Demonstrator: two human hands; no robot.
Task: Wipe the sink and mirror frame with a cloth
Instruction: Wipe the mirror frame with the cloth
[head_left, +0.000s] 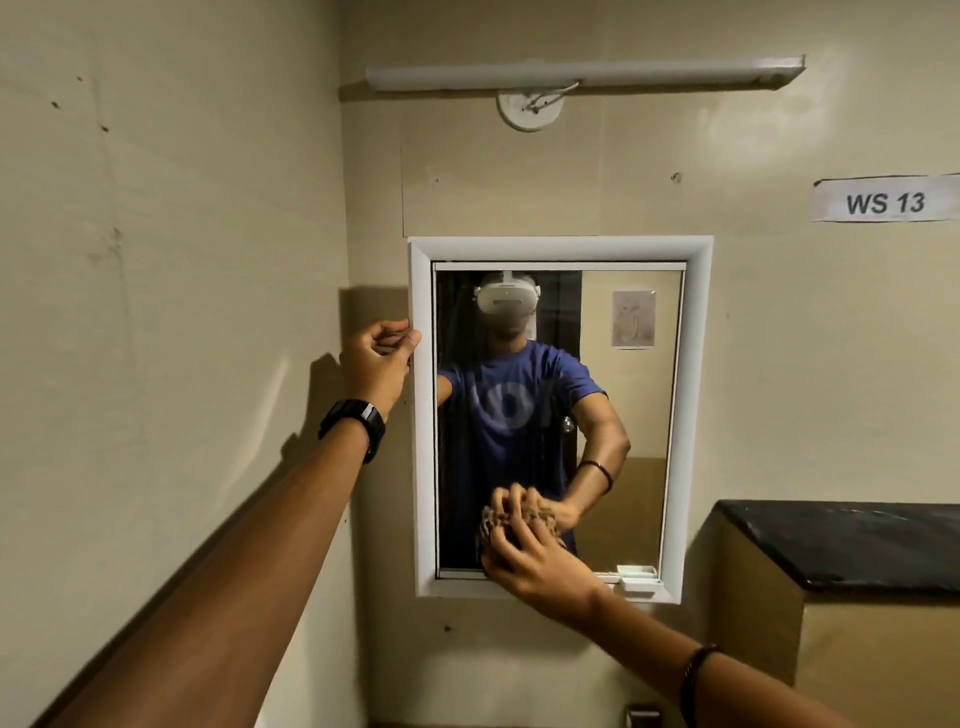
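A mirror in a white frame (696, 364) hangs on the beige wall. My left hand (376, 358) grips the frame's left edge about a third of the way down, thumb and fingers curled round it. My right hand (530, 561) holds a bunched brown patterned cloth (493, 522) against the glass near the bottom, just above the lower frame rail. The glass reflects the person and the cloth. The sink is out of view.
A dark stone-topped ledge (852, 540) juts from the wall at the right, level with the mirror's bottom. A small white tray (639, 577) sits on the frame's lower right rail. A tube light (582, 73) is mounted above. A paper label (883, 200) reads WS 13.
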